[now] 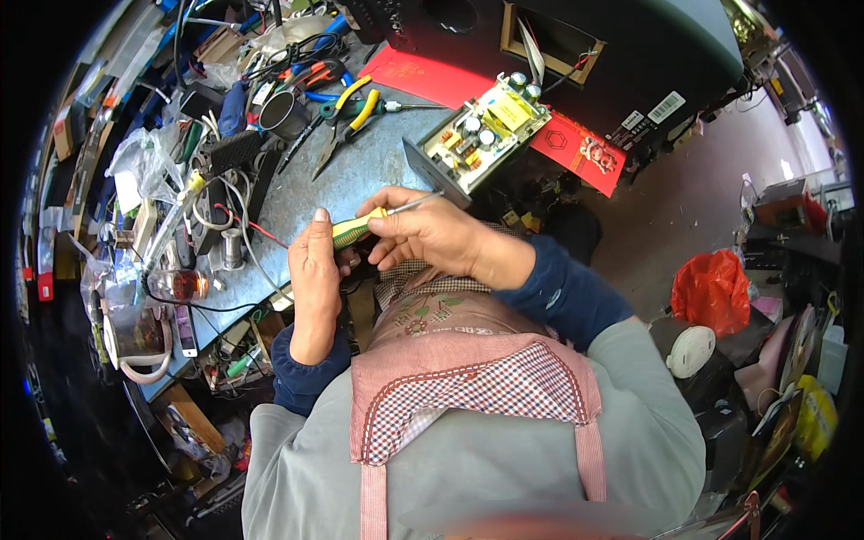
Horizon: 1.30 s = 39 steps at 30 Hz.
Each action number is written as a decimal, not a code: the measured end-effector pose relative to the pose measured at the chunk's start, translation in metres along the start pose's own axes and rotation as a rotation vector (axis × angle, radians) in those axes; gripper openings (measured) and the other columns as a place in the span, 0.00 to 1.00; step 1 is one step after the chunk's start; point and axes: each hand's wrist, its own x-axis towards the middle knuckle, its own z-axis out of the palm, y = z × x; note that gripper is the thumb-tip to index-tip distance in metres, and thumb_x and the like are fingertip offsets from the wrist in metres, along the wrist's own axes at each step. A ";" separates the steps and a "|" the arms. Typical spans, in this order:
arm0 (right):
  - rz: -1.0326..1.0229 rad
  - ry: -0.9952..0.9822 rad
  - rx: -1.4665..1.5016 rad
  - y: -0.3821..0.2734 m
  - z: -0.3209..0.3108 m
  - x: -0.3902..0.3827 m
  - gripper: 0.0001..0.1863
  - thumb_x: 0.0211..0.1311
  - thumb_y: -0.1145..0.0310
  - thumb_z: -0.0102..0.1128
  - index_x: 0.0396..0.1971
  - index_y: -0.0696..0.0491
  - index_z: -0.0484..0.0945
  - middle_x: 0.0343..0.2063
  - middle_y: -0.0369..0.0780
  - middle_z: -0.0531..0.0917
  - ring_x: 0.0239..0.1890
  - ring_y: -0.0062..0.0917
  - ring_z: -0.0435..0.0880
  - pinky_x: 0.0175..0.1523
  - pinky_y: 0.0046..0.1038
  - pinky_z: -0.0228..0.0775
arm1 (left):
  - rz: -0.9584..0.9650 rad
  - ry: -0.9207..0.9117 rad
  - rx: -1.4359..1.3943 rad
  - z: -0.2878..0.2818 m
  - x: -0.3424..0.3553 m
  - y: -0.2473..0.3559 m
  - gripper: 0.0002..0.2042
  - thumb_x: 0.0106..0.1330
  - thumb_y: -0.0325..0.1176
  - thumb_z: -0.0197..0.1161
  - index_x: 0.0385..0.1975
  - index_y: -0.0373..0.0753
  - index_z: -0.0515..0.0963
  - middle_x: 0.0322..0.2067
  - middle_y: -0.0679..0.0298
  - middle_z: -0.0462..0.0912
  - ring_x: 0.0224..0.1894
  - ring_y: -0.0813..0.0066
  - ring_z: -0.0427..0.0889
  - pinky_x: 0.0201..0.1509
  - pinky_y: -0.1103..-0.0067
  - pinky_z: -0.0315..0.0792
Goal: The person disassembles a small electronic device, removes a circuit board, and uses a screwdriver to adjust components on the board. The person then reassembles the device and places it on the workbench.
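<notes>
A screwdriver with a yellow-and-green handle (353, 230) is held between my two hands in front of my apron, its metal shaft pointing right and slightly up. My right hand (436, 236) is closed round the handle near the shaft. My left hand (313, 265) is at the butt end of the handle, thumb up; its other fingers are partly hidden. Just beyond my right hand, a circuit board (481, 130) with capacitors and a yellow transformer sits on a dark metal plate (434, 173) at the bench edge.
Yellow-handled pliers (346, 121) lie on the blue-grey bench (288, 180). A black cabinet (576, 54) with a cut-out and wires stands behind the board, on red paper (414, 79). Tools, cables and a glass pot (135, 328) crowd the left. A red bag (711, 292) is at the right.
</notes>
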 end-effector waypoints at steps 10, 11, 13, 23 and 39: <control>0.345 -0.255 -0.251 -0.038 -0.006 0.035 0.22 0.85 0.54 0.54 0.59 0.60 0.75 0.47 0.50 0.88 0.41 0.36 0.92 0.46 0.37 0.89 | 0.047 0.066 -0.106 -0.013 -0.008 -0.009 0.20 0.86 0.50 0.55 0.35 0.41 0.77 0.23 0.72 0.77 0.21 0.88 0.70 0.23 0.85 0.60; 0.290 -0.183 -0.197 -0.034 -0.002 0.034 0.21 0.85 0.56 0.54 0.60 0.59 0.75 0.46 0.48 0.89 0.40 0.34 0.92 0.46 0.36 0.89 | 0.056 0.043 -0.111 -0.013 -0.009 -0.006 0.19 0.86 0.48 0.56 0.36 0.41 0.77 0.23 0.72 0.77 0.22 0.88 0.70 0.24 0.85 0.61; 0.167 -0.016 -0.080 -0.025 0.012 0.027 0.18 0.85 0.59 0.56 0.60 0.57 0.76 0.42 0.45 0.88 0.38 0.28 0.91 0.44 0.31 0.88 | 0.076 0.021 -0.127 -0.012 -0.013 -0.012 0.17 0.85 0.46 0.58 0.38 0.39 0.78 0.24 0.72 0.77 0.24 0.88 0.71 0.25 0.86 0.63; 0.017 0.115 0.017 0.004 0.029 0.028 0.14 0.83 0.63 0.57 0.58 0.55 0.76 0.38 0.43 0.87 0.35 0.28 0.90 0.40 0.28 0.87 | 0.119 0.053 -0.131 -0.024 -0.005 -0.022 0.14 0.82 0.43 0.64 0.46 0.37 0.80 0.30 0.71 0.81 0.25 0.88 0.78 0.26 0.86 0.69; -0.037 0.079 0.022 0.007 0.025 0.031 0.15 0.84 0.64 0.55 0.59 0.58 0.76 0.39 0.44 0.88 0.37 0.30 0.92 0.41 0.29 0.87 | 0.099 0.016 -0.139 -0.026 -0.001 -0.023 0.13 0.84 0.42 0.62 0.49 0.37 0.80 0.33 0.72 0.80 0.26 0.89 0.76 0.26 0.87 0.70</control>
